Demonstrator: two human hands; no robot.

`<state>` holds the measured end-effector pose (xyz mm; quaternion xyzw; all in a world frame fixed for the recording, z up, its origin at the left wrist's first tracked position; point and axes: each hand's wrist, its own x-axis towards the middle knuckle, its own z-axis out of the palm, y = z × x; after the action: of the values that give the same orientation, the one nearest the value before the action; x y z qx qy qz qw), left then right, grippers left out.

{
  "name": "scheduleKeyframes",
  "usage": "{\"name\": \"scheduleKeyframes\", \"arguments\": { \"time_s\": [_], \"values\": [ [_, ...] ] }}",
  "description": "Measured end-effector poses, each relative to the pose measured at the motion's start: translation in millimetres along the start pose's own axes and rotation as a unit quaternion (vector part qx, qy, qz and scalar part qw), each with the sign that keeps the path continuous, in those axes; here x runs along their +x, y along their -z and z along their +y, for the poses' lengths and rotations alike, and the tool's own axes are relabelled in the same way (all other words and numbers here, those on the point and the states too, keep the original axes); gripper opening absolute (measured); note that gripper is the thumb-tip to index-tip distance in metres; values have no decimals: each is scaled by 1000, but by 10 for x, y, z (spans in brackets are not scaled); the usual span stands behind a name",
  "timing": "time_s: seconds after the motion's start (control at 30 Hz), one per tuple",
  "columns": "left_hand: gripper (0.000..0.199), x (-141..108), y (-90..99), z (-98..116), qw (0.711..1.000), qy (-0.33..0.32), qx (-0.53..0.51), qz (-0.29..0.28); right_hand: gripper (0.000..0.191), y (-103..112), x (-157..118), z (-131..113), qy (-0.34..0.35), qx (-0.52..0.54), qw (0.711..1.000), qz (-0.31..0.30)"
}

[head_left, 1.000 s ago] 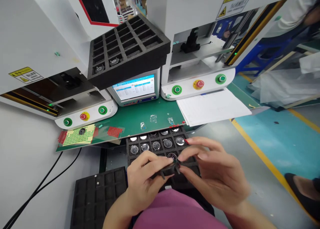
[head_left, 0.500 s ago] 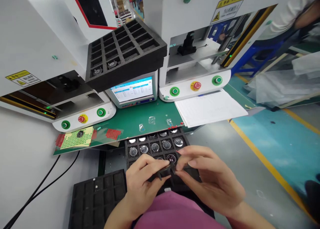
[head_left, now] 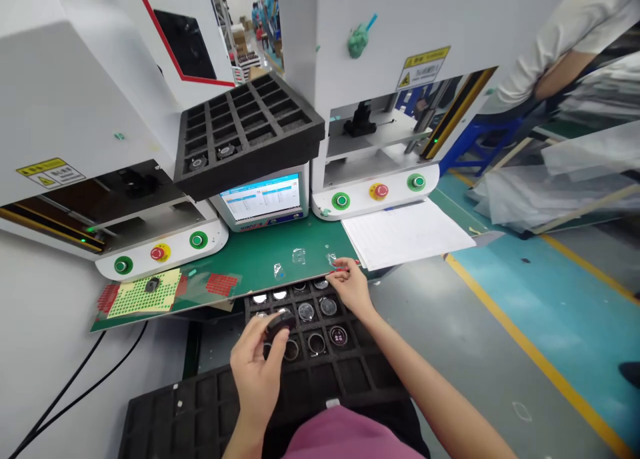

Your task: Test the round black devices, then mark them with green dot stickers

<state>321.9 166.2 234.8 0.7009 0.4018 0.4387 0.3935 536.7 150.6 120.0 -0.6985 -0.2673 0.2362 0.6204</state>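
Note:
My left hand [head_left: 257,359] grips a black round watch case [head_left: 281,321] between thumb and fingers, tilted above the foam tray. At the green table's front edge, my right hand [head_left: 351,287] has its fingertips pinched beside small red tabs [head_left: 342,268]; whatever is between them is too small to make out. Below both hands, a black foam tray [head_left: 350,377] carries several round watch parts in its compartments. One of these, a dark watch face [head_left: 339,336] with lit markings, sits at the right. Part of the tray is hidden by my left hand and right arm.
Two white press machines with green and red buttons [head_left: 381,191] flank a small screen [head_left: 263,197]. Another foam tray [head_left: 250,149] is tilted above the screen. Papers [head_left: 407,232], clear film scraps [head_left: 299,255] and a green-dotted sheet [head_left: 143,297] lie on the table. A person sits at right.
My hands have moved apart. My right hand has left the watch case and reached forward to the table edge; my left hand has shifted left, still holding the case. The view has shifted slightly.

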Motion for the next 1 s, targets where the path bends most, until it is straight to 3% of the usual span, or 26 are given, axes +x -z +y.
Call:
{"name": "scheduleKeyframes", "arguments": {
  "time_s": [0.1,0.27,0.4,0.67,1.0],
  "values": [
    [13,-22,28,-29,1000,-4,21,-21,21,-150,128,215,-5,-42,999,0],
    [15,-29,36,-87,999,29,17,-19,24,-243,171,326,4,-86,996,0],
    [15,-30,29,-104,999,31,13,-35,25,-200,212,405,-2,-103,995,18],
    [13,-45,-6,-123,998,31,13,-51,30,80,244,614,-51,-112,988,91],
    [13,-21,-39,-107,998,35,19,-54,29,-60,245,537,-55,-110,989,77]
  ]
}}
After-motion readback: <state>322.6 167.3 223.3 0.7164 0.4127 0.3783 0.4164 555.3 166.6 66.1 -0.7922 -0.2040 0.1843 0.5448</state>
